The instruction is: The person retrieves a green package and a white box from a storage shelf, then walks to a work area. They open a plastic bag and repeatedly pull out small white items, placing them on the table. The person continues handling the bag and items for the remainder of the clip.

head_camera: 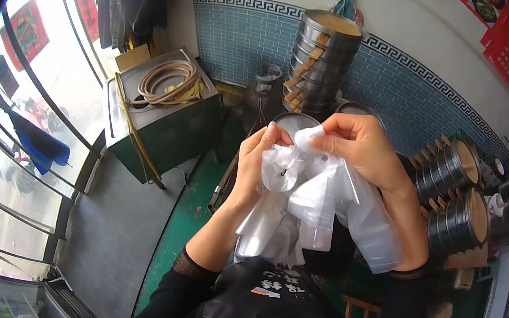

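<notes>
A bunch of thin, whitish translucent plastic bags (313, 199) hangs in front of my black apron, below both hands. My left hand (257, 154) pinches the bunch at its upper left, thumb against fingers. Higher on the right, my right hand (360, 146) holds a crumpled white end of the plastic between thumb and fingertips. The two hands are a short way apart. Part of a round metal pan (291, 120) shows just behind them, mostly hidden by the hands and plastic.
Beyond my hands stands a tall stack of metal steamer trays (322, 69) with wooden handles. More steamer stacks (459, 218) are at the right. A coiled hose (166, 83) lies on a metal-topped cabinet (161, 143) at the left. A wooden stool (363, 311) is low at the right.
</notes>
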Demonstrator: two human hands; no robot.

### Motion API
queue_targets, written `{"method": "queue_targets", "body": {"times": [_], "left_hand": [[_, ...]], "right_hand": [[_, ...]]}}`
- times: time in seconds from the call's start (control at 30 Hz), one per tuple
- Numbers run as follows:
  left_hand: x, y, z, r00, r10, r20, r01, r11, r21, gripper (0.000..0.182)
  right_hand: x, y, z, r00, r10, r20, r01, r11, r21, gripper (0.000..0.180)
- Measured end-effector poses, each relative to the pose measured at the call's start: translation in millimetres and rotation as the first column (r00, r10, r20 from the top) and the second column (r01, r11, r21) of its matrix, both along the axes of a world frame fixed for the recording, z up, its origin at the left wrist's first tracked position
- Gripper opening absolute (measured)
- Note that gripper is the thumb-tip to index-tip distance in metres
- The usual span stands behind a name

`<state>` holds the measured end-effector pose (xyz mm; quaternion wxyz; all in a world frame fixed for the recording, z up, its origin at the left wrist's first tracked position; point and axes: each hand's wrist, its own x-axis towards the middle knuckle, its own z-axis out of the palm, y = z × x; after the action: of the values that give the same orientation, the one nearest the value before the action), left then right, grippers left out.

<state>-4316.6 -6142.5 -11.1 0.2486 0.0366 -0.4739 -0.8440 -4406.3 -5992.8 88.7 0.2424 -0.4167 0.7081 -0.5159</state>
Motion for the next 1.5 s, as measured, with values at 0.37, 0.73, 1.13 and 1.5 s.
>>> {"method": "queue_targets", "body": {"times": [0.37,0.73,1.13,1.5], "left_hand": [[-1,-27,-9,0.998,0.058,0.035,-0.059,0.998,0.033,0.039],[11,-87,-29,0.967,-0.189,-0.17,0.216,0.964,0.154,0.038],[17,-38,22,0.987,-0.153,-0.042,0.158,0.975,0.159,0.04],[10,-25,42,0.959,-0.274,0.071,0.268,0.96,0.078,0.047]], "right_hand": [[-31,63,-70,0.973,-0.091,0.213,0.114,0.989,-0.096,0.029],[-18,24,-216,0.878,-0.285,-0.385,0.329,0.943,0.051,0.056],[5,-56,-21,0.42,0.004,-0.908,-0.489,0.843,-0.222,0.033],[-17,-41,-9,0.844,0.2,-0.498,-0.369,0.89,-0.268,0.009]]}}
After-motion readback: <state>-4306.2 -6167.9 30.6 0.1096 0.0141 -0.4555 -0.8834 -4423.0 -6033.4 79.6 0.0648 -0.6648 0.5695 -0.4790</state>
